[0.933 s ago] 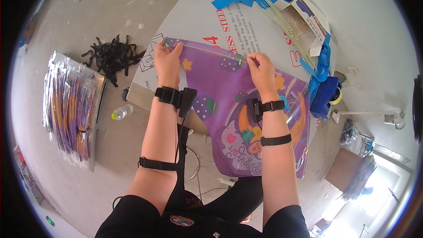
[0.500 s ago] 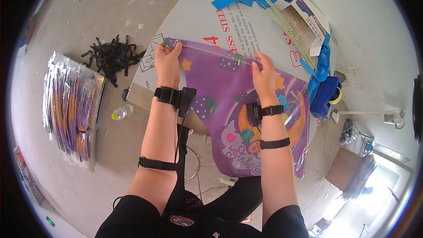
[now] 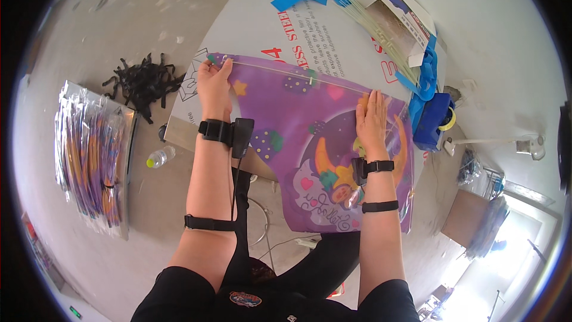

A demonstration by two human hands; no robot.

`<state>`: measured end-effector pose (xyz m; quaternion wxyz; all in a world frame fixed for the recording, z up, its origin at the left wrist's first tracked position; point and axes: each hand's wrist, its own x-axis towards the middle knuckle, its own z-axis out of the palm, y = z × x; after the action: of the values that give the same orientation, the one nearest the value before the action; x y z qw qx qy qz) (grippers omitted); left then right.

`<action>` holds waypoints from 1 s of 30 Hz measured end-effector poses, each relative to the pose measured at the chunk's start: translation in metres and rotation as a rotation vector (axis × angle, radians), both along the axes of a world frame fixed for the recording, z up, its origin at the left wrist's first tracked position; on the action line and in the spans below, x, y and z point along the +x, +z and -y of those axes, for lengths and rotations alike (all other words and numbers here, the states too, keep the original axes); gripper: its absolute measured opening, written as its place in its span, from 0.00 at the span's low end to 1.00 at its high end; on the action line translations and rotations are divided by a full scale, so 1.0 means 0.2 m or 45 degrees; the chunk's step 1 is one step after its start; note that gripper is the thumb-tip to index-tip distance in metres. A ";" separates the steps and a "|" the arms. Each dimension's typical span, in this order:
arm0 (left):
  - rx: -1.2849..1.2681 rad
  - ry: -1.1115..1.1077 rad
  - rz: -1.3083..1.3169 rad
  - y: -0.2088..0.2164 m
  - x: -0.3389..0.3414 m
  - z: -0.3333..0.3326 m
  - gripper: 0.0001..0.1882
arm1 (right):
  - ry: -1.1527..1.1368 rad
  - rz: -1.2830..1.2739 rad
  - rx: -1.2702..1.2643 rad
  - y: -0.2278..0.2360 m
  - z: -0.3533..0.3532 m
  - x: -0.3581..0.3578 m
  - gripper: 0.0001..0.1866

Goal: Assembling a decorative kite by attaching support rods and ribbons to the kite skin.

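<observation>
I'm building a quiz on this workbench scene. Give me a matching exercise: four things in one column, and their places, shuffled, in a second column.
Things:
1. purple printed plastic sheet
2. pile of black straps
3. small clear plastic bottle
4. blue tape dispenser

Places:
A. on the floor beside the table's left edge
B. at the table's right edge
C. under both hands
D. on the floor, left of the far end of the table

Pairs: 1-C, 2-D, 3-A, 4-B

Kite workshop: thin rods (image 3: pixel 363 12), stacked packaged kites (image 3: pixel 89 155)
</observation>
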<state>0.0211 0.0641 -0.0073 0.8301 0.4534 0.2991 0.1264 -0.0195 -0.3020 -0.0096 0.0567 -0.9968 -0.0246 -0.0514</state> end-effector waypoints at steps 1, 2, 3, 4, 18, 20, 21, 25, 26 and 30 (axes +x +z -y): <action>-0.002 0.000 -0.002 0.00 0.00 0.00 0.19 | -0.015 -0.054 -0.048 -0.01 0.00 -0.01 0.34; -0.004 -0.001 -0.004 0.00 0.00 0.00 0.19 | -0.030 -0.108 -0.095 -0.01 0.00 -0.01 0.35; -0.005 -0.010 -0.005 0.00 0.00 0.00 0.19 | -0.039 -0.110 -0.095 -0.01 0.00 -0.02 0.35; 0.022 -0.007 -0.011 0.00 0.00 0.00 0.19 | -0.041 -0.120 -0.104 -0.01 0.00 -0.01 0.35; 0.321 -0.007 -0.142 -0.01 0.00 -0.06 0.19 | -0.033 -0.120 -0.057 -0.01 0.00 -0.01 0.36; 0.429 0.017 -0.148 0.01 0.00 -0.07 0.19 | -0.036 -0.069 0.026 -0.01 -0.01 -0.02 0.36; 0.429 0.020 -0.148 0.00 0.00 -0.08 0.19 | -0.033 -0.069 0.026 -0.02 0.00 -0.02 0.36; 0.961 -0.024 -0.262 0.01 -0.01 -0.11 0.19 | -0.032 -0.046 0.033 -0.03 0.01 -0.02 0.34; 1.217 -0.047 -0.322 0.02 -0.01 -0.11 0.18 | -0.031 -0.049 -0.030 -0.03 0.01 -0.02 0.33; 1.368 -0.061 -0.363 0.05 -0.02 -0.10 0.18 | -0.032 -0.044 -0.018 -0.02 0.01 -0.02 0.33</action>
<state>0.0169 0.0831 0.0018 0.4360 0.8322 0.2916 0.1798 -0.0237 -0.3030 -0.0133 0.0493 -0.9981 -0.0116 -0.0347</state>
